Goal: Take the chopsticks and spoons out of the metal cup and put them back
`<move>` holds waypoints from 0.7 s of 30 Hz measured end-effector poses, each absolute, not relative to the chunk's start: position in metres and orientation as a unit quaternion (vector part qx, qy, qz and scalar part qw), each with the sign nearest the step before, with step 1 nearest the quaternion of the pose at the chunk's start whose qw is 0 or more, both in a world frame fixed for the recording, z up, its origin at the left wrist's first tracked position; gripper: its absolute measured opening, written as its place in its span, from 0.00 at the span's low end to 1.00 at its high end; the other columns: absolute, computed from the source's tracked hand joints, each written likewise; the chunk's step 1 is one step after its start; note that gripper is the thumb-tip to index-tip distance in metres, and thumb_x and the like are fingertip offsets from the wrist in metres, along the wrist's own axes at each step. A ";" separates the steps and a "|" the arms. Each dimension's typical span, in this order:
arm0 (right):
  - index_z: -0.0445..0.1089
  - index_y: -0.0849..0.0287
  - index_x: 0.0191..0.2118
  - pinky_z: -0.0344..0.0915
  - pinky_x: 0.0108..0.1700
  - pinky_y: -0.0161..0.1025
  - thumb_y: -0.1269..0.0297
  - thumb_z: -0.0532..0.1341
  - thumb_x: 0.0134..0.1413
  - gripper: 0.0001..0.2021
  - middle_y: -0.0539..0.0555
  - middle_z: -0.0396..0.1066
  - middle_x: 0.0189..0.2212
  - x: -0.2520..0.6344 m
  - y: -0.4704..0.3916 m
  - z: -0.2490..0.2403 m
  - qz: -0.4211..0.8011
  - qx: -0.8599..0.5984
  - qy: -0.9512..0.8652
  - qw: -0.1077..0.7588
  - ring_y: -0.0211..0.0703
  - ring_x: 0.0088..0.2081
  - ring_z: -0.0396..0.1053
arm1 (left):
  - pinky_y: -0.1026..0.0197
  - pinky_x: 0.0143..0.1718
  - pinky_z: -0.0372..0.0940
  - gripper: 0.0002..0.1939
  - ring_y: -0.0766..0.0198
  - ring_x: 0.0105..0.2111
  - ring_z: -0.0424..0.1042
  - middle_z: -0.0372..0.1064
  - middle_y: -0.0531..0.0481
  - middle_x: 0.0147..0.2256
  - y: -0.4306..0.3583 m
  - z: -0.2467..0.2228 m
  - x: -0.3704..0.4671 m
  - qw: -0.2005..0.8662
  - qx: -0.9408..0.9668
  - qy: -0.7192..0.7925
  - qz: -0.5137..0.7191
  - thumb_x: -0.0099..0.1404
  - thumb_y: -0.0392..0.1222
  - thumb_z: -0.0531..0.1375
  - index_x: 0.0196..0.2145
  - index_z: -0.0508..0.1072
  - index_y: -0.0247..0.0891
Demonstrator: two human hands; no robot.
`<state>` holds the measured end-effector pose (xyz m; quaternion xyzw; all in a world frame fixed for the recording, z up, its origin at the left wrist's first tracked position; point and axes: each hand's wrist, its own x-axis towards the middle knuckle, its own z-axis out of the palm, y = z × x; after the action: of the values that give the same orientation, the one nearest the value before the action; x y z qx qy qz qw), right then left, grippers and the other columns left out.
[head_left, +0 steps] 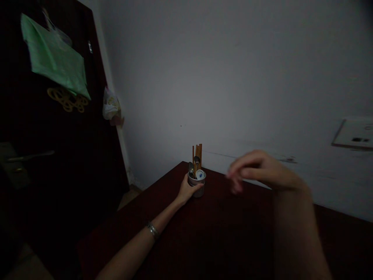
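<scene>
My left hand (187, 191) is wrapped round a grey utensil holder (199, 191) near the far corner of the table, thumb across its front. Several wooden chopsticks (200, 155) stand upright in the holder. With them are metal spoons (191, 167) and a white spoon with a blue mark (199, 174). My right hand (256, 171) hangs in the air to the right of the holder, bent at the wrist. Its fingers are loosely curled and a little blurred, apart from the thumb, and I see nothing in them.
The dark red table (227, 225) meets a pale wall (233, 77) at the back. On the left stands a dark door (58, 186) with a lever handle (30, 156) and a hanging green cloth (55, 58). Plastic bags (111, 105) hang beside the door. A wall socket (355, 133) is at right.
</scene>
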<state>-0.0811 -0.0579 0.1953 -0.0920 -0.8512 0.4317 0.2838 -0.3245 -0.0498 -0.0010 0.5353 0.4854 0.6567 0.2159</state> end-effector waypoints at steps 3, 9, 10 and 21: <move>0.73 0.63 0.33 0.65 0.28 0.35 0.57 0.58 0.49 0.14 0.55 0.72 0.25 -0.128 -0.029 0.173 0.409 -0.214 -0.839 0.288 0.39 0.27 0.69 | 0.53 0.50 0.57 0.33 0.56 0.48 0.64 0.64 0.41 0.48 -0.050 0.000 -0.324 0.215 0.537 0.483 0.658 0.46 0.44 0.67 0.49 0.61 0.36; 0.74 0.62 0.30 0.62 0.32 0.34 0.60 0.59 0.45 0.12 0.57 0.74 0.29 -0.176 0.033 0.100 0.247 -0.352 -0.831 0.351 0.42 0.31 0.70 | 0.54 0.51 0.56 0.36 0.55 0.49 0.63 0.63 0.39 0.49 -0.046 -0.001 -0.324 0.218 0.536 0.490 0.653 0.43 0.44 0.68 0.49 0.60 0.34; 0.74 0.61 0.31 0.62 0.32 0.34 0.58 0.58 0.46 0.12 0.56 0.74 0.29 -0.177 0.037 0.093 0.247 -0.351 -0.833 0.350 0.42 0.31 0.70 | 0.54 0.51 0.56 0.37 0.55 0.49 0.63 0.63 0.39 0.49 -0.046 -0.001 -0.324 0.219 0.535 0.489 0.653 0.43 0.44 0.69 0.49 0.59 0.34; 0.74 0.58 0.31 0.59 0.32 0.33 0.57 0.58 0.47 0.12 0.55 0.74 0.31 -0.194 0.026 0.082 0.166 -0.370 -0.861 0.307 0.42 0.33 0.70 | 0.51 0.52 0.55 0.39 0.54 0.49 0.63 0.62 0.40 0.48 -0.047 0.003 -0.323 0.245 0.544 0.463 0.655 0.42 0.43 0.69 0.50 0.58 0.35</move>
<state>-0.1939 0.0260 0.0819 -0.3702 -0.8609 0.1661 0.3069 -0.3232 -0.0468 0.0027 0.5438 0.4631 0.6554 0.2455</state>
